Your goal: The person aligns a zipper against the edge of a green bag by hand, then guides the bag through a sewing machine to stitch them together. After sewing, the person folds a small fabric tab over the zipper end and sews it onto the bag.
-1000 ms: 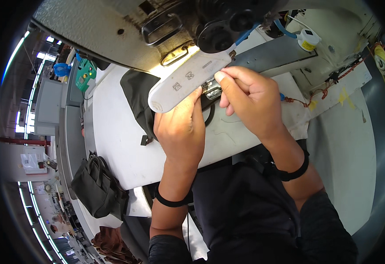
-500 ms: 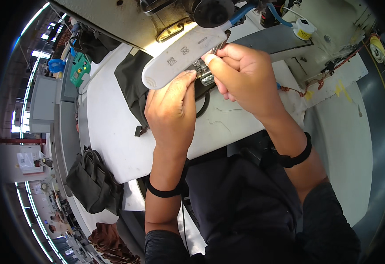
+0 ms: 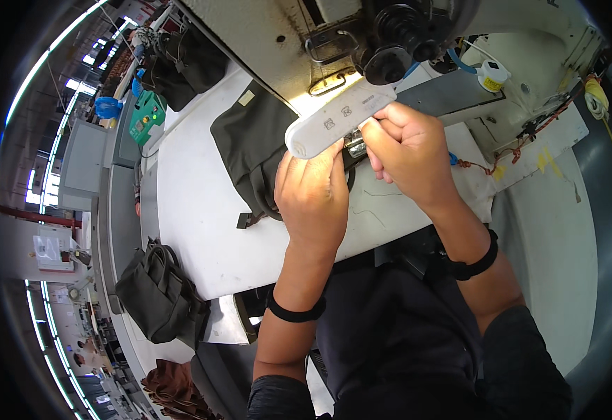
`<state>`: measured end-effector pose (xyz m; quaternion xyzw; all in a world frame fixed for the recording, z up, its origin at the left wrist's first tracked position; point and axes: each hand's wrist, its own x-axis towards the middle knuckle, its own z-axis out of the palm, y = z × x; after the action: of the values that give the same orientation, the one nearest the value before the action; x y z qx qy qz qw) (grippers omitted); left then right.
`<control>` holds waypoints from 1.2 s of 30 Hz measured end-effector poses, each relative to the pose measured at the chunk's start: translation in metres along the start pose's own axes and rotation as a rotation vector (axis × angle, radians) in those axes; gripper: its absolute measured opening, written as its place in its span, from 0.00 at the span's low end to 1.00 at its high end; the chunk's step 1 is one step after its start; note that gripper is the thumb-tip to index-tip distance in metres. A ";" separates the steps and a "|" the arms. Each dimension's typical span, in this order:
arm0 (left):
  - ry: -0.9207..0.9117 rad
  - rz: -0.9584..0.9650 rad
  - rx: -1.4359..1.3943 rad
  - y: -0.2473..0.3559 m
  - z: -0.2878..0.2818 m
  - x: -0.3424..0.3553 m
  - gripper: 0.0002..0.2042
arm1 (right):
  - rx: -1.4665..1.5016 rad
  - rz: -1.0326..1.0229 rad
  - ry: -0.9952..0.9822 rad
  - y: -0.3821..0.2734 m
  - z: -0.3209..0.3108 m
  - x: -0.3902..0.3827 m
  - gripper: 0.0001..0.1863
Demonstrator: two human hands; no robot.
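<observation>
Under the sewing machine head, my left hand is closed at the left of the shiny metal foot area, fingertips tucked by the white rounded plate. My right hand is closed at the right of the same metal parts, thumb and forefinger pinched at the plate's lower edge. What either pinch holds is hidden or too small to make out. A dark olive fabric bag lies on the white table beside and partly behind my left hand.
Another dark bag lies at the front left, and more are piled at the back left. A green control box, blue tubing with a white gauge, brown material and distant workers also show.
The view dipped and shifted back right. Both hands stay pinched at the metal foot, with small finger movements; more of the olive bag now shows left of my left hand.
</observation>
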<state>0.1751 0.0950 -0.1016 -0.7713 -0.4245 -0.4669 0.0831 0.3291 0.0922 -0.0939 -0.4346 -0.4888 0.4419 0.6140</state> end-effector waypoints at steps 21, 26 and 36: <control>-0.234 -0.162 -0.098 0.006 -0.018 0.014 0.08 | -0.036 0.003 -0.011 -0.002 -0.003 0.003 0.10; -0.548 -0.032 -0.148 -0.049 -0.047 0.060 0.14 | -0.023 0.008 -0.011 -0.005 0.003 0.001 0.11; -0.778 0.370 -0.125 -0.078 -0.024 0.087 0.11 | -0.018 0.033 0.028 -0.009 0.001 0.002 0.12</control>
<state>0.1201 0.1817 -0.0411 -0.9565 -0.2495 -0.1437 -0.0476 0.3296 0.0926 -0.0851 -0.4540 -0.4768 0.4416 0.6095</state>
